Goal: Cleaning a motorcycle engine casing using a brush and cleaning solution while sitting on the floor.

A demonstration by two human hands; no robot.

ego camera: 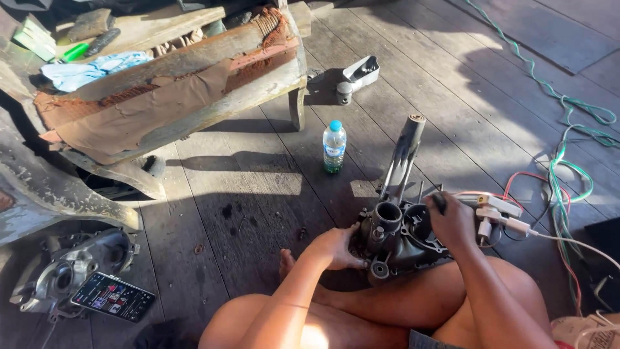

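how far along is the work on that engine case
Done, it seems: a second casing half lies apart at the left with a phone on it. In hand: the left hand steadies the engine case while the right hand grips a dark tool handle at its top. Left: hard to tell; the case sits open, shaft sticking up.

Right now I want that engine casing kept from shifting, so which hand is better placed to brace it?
Probably the left hand: it already lies flat against the engine casing near its lower edge, while the right hand is closed on a dark tool handle over the top.
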